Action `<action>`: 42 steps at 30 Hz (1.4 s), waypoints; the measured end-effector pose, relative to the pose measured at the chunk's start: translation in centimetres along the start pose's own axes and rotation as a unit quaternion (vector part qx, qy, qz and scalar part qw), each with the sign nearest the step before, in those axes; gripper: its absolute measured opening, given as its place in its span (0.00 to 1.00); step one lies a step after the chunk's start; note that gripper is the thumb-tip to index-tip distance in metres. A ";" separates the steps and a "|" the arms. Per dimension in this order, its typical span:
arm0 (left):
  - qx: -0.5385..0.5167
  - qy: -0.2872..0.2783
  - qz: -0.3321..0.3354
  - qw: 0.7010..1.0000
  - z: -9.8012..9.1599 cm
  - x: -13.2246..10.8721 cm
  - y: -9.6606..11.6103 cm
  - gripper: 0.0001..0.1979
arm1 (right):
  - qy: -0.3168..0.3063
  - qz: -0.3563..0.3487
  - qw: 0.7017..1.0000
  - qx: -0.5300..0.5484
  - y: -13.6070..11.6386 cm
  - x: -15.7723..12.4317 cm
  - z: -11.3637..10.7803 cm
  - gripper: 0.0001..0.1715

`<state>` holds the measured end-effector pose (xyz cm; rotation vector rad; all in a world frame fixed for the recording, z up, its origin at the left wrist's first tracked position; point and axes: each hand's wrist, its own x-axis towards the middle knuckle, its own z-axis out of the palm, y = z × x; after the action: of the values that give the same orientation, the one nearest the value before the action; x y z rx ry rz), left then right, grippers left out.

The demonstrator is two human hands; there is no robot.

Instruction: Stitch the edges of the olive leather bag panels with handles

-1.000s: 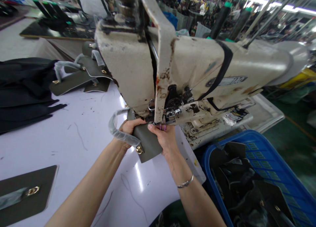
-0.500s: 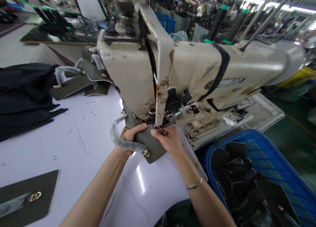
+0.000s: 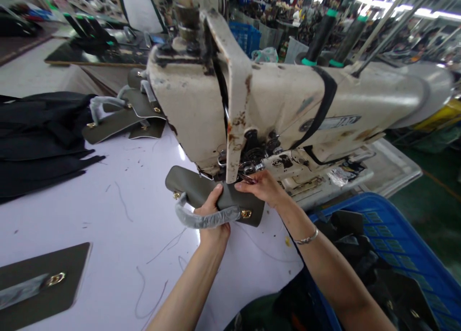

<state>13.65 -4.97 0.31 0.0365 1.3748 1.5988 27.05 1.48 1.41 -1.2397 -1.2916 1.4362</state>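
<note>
A worn cream sewing machine [image 3: 288, 100] stands over the white table [image 3: 108, 211]. Under its needle lies an olive-grey leather panel [image 3: 201, 189] with gold fittings and a plastic-wrapped handle [image 3: 207, 219]. My left hand [image 3: 212, 215] grips the panel's near edge from below, thumb on top, beside the handle. My right hand [image 3: 261, 187] is closed in a pinch at the needle area, on the panel's right end; something small and dark shows at its fingertips, and I cannot make it out.
More olive panels with wrapped handles [image 3: 118, 115] lie at the back left beside black fabric [image 3: 39, 139]. Another panel [image 3: 36, 283] sits at the near left. A blue crate [image 3: 396, 259] of dark pieces stands at the right. Thread spools [image 3: 320, 33] rise behind the machine.
The panel has swung round: its left end now sticks out left of the machine and the handle faces me. My left hand shifted right under it; my right hand rose toward the needle.
</note>
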 end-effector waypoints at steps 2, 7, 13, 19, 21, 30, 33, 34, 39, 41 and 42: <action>-0.037 0.008 -0.005 0.999 0.0 0.0 0.0 0.13 | -0.048 0.003 0.998 -0.034 0.2 0.2 -0.1 0.18; -0.088 0.018 0.001 0.996 0.3 0.4 0.1 0.17 | -0.077 0.004 0.995 -0.068 0.5 0.5 0.1 0.14; -0.103 0.033 0.030 0.994 0.7 0.8 0.4 0.13 | -0.077 0.016 0.990 -0.113 0.5 0.4 0.6 0.12; -0.032 -0.059 0.008 0.998 -0.4 0.9 1.7 0.14 | -0.054 0.000 0.995 -0.080 0.9 -0.1 1.1 0.10; -0.026 -0.068 0.002 0.997 -0.6 0.9 2.1 0.14 | -0.043 -0.003 0.997 -0.066 1.1 -0.3 1.2 0.10; 0.011 -0.123 -0.001 0.992 -0.8 3.1 3.4 0.15 | -0.014 0.025 0.999 -0.029 2.3 -0.8 2.5 0.12; 0.068 -0.161 -0.017 0.984 -1.2 4.7 4.3 0.18 | 0.005 0.023 1.000 -0.015 2.5 -1.2 3.6 0.14; 0.084 -0.177 -0.017 0.980 -1.3 5.2 4.5 0.18 | 0.010 0.018 1.000 -0.003 2.5 -1.3 4.0 0.15; 0.103 -0.225 -0.009 0.969 -1.2 6.2 6.0 0.21 | 0.029 0.024 0.998 0.047 2.5 -2.1 5.1 0.17; 0.111 -0.217 -0.018 0.970 -0.9 6.2 6.4 0.19 | 0.022 0.048 0.997 0.052 2.4 -2.5 5.1 0.17; 0.114 -0.213 -0.023 0.970 -0.8 6.1 6.6 0.18 | 0.017 0.055 0.997 0.056 2.4 -2.7 5.0 0.18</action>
<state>5.93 -0.60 1.73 0.4566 1.2002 1.2932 22.69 -2.43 -0.62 -1.2707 -1.1188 1.5386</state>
